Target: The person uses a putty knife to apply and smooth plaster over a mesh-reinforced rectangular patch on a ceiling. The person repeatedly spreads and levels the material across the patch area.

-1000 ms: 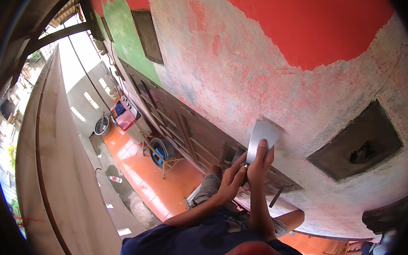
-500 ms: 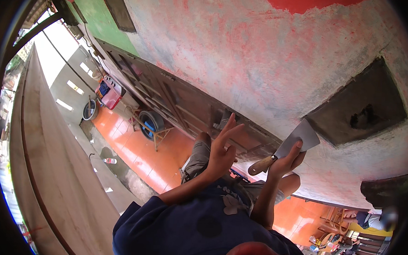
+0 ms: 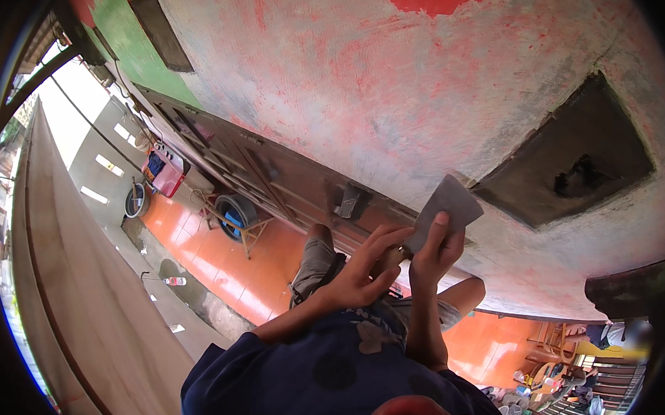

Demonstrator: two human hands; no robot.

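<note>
A putty knife with a broad grey metal blade [image 3: 447, 206] is held up in front of the wall. My right hand [image 3: 433, 267] pinches the blade, thumb lying on its face. My left hand [image 3: 360, 275] is around the wooden handle, which its fingers mostly hide. Beyond the blade stands the wall [image 3: 338, 95], whitish with worn red paint and a patch of solid red at the top. A dark recessed panel [image 3: 544, 185] with a rough hole lies right of the blade.
Below the wall's left part runs a brown wooden door or window frame [image 3: 274, 167]. On the orange tiled floor [image 3: 261, 279] stand a dark tub [image 3: 234, 216] and a pink washing machine [image 3: 167, 175]. A long beige tarp [image 3: 80, 284] hangs at left. Wooden chairs [image 3: 551, 347] and clutter lie lower right.
My left hand, previously raised empty with fingers apart, has come right and taken the handle. My right hand has shifted left with the putty knife, and the view has turned slightly.
</note>
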